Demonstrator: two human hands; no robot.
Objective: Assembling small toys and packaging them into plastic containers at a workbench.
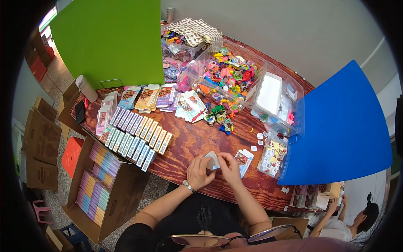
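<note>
My left hand (199, 172), with a watch on its wrist, is closed around a small light blue and white carton (212, 162) near the table's front edge. From the other side my right hand (229, 169) pinches the same carton near its open end, where a white flap stands up. Inside the carton I cannot make out anything. Just right of my right hand lies another blue and white printed carton (245, 158), partly behind the fingers. To the left, rows of filled-out small cartons (135, 131) in purple, orange, green and blue stand on the table.
Stacks of flat cartons (147, 97) lie behind the rows. Clear bins of colourful small toys (235, 69) stand at the back, a tub of stickers (273, 157) at right. Green (113, 42) and blue panels (344, 130) flank the table. A packed cardboard box (121, 197) sits lower left; another person (340, 227) works lower right.
</note>
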